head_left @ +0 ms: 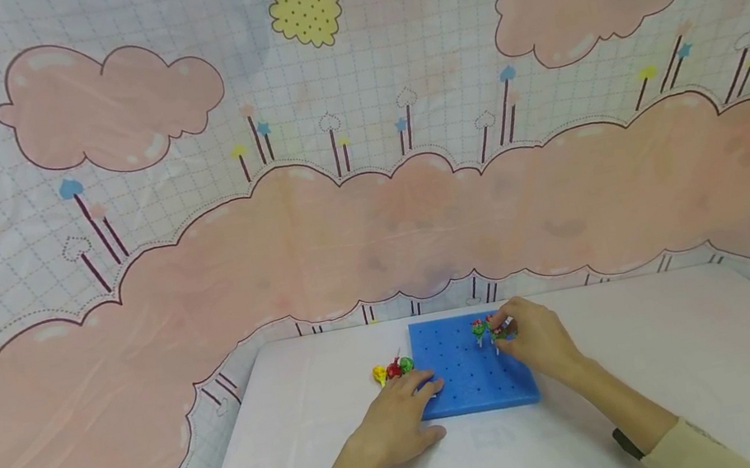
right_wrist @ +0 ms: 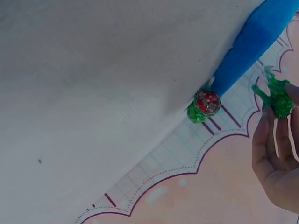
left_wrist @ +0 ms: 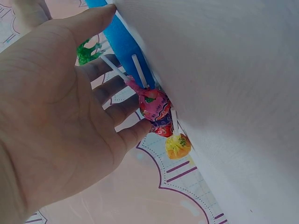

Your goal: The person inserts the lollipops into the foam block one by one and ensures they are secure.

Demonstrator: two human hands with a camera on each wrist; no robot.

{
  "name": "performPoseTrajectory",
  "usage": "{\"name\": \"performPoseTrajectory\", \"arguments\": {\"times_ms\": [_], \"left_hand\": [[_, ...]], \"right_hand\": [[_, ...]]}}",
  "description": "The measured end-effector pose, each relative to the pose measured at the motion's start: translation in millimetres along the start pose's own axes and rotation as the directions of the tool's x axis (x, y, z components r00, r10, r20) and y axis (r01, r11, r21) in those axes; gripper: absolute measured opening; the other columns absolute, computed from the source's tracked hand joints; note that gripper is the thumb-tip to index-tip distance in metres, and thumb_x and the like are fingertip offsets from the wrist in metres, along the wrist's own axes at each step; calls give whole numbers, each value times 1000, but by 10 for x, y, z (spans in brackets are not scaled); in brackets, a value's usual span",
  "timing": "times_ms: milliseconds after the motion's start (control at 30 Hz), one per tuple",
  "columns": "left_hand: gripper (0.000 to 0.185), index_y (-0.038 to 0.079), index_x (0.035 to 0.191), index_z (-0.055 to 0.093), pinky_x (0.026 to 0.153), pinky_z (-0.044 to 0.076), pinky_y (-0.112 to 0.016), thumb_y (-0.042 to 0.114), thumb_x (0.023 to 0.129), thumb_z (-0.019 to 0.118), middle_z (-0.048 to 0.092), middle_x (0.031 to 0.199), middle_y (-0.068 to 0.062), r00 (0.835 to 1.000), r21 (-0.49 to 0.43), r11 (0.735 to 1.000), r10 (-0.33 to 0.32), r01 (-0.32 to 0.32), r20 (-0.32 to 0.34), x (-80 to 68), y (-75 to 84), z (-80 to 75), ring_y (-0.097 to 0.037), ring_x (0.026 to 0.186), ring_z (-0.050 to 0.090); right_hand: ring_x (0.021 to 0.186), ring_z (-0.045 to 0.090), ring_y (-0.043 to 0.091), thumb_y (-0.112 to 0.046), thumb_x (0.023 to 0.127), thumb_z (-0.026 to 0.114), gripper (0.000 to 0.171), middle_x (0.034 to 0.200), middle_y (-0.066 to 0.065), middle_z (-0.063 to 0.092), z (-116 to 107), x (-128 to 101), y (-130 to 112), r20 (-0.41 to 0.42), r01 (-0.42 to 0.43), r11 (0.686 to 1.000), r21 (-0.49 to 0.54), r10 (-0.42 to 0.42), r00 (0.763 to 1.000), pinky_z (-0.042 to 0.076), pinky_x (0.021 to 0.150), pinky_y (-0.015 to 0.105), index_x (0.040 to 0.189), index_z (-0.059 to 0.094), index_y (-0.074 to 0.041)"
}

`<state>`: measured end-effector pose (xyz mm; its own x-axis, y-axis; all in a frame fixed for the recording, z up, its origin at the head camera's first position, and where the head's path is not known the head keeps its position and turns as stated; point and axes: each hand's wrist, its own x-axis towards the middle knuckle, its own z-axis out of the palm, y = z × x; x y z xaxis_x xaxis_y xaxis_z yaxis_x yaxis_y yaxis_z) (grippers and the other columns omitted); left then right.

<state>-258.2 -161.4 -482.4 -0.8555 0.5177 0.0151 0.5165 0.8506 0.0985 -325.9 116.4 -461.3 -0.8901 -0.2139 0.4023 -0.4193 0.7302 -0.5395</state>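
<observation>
The right hand (head_left: 540, 339) pinched a green lollipop (right_wrist: 279, 99) over the blue foam board (head_left: 470, 372). The left hand (head_left: 397, 422), fingers relaxed, rested on the board's near-left corner beside three loose lollipops (head_left: 391, 369) on the desk (head_left: 672, 382).

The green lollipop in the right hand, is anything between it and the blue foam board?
Nothing visible. The right hand pinches the green lollipop just over the blue foam board. A red and green lollipop stands already planted beside it, not beneath it.
</observation>
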Motion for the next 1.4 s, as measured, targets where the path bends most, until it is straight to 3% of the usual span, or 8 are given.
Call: {"name": "performPoseTrajectory", "arguments": {"times_ms": [533, 1033, 1233, 1400], "left_hand": [[69, 23, 156, 50, 124, 31, -51, 51, 97, 70, 43, 163, -1, 1000, -8, 1000, 0, 0, 14, -13, 11, 0, -24, 153, 37], [69, 23, 156, 50, 124, 32, -51, 50, 97, 71, 44, 163, -2, 1000, -1, 1000, -2, 2, 9, -19, 24, -25, -24, 152, 37], [68, 22, 156, 51, 124, 32, -51, 50, 97, 71, 44, 162, -2, 1000, 0, 1000, -3, 3, 6, -26, 32, -30, -25, 152, 38], [68, 22, 156, 51, 124, 32, -51, 50, 97, 71, 44, 162, -2, 1000, 7, 1000, -2, 2, 1, -25, 27, -24, -25, 152, 38]], "right_hand": [[86, 72, 24, -5, 81, 89, 18, 100, 2, 69, 27, -26, -11, 0, 12, 1000, -14, -12, 1000, 62, 72, 35, 93, 77, -12], [90, 73, 23, -8, 82, 89, 22, 101, -1, 70, -22, -35, -28, 14, -3, 1000, -11, 3, 1000, 62, 76, 39, 99, 77, -15], [94, 72, 26, -18, 87, 86, 16, 109, 3, 72, -58, -54, -21, 23, -36, 999, -7, 36, 999, 63, 73, 36, 100, 77, -16], [96, 72, 26, -27, 93, 81, 16, 110, 6, 72, -87, -48, 6, -15, -31, 999, -20, 31, 999, 63, 74, 38, 102, 76, -15]]}}
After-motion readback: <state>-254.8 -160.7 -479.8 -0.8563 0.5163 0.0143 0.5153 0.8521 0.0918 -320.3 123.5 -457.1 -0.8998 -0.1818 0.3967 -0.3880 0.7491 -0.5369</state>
